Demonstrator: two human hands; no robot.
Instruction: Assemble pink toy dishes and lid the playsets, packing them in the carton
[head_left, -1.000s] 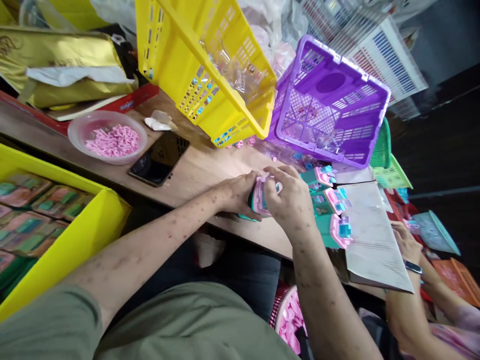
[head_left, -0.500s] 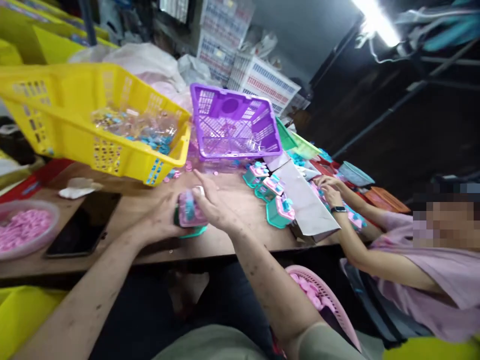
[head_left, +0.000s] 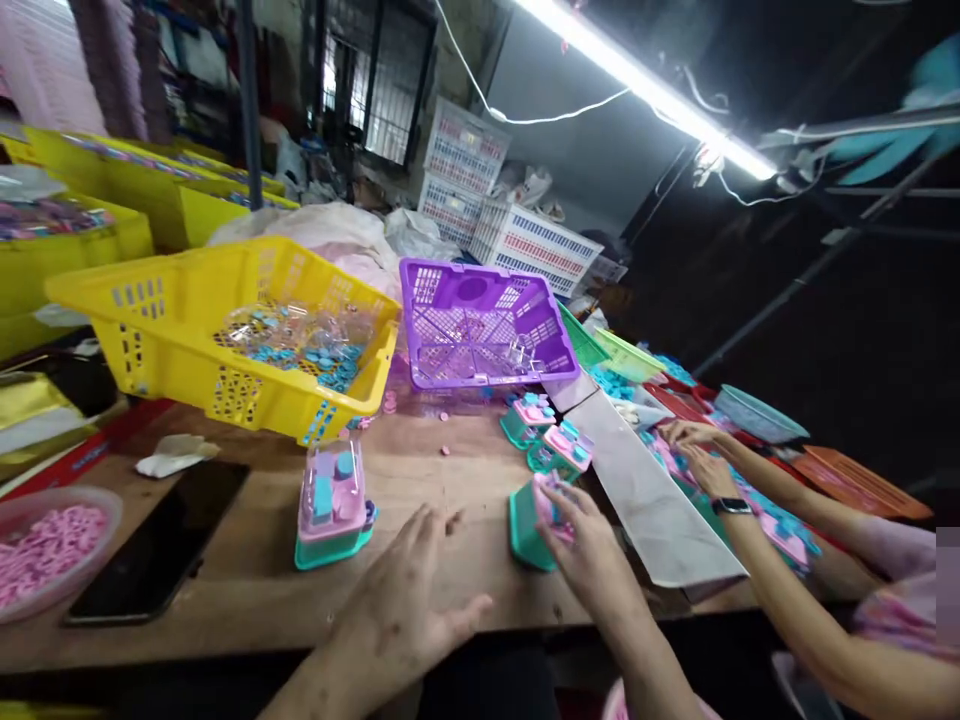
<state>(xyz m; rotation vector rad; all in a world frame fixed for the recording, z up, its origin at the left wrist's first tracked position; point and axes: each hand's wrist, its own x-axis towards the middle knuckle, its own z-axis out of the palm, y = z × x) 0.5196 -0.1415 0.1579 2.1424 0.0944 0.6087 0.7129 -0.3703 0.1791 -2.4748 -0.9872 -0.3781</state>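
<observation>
My left hand (head_left: 416,590) hovers over the middle of the wooden table, its fingers apart and nothing in it. At the right, my right hand (head_left: 592,550) has its fingers on the pink top of a teal and pink toy box (head_left: 531,525), partly covering it. Left of my left hand stands another teal and pink toy box (head_left: 330,505) with a clear cover over its small blue parts. Two more such boxes, a nearer one (head_left: 562,450) and a farther one (head_left: 527,418), sit behind the one under my right hand.
A yellow basket (head_left: 180,375) of clear and blue parts and a purple basket (head_left: 487,382) stand at the back. At left lie a phone (head_left: 161,550) and a bowl of pink pieces (head_left: 112,515). A white cardboard strip (head_left: 637,490) separates a co-worker's hands (head_left: 709,460) from mine.
The covered toy box between my hands now stands alone at left. My left hand has come off it, and my right hand has moved right to another box. The view has tilted up.
</observation>
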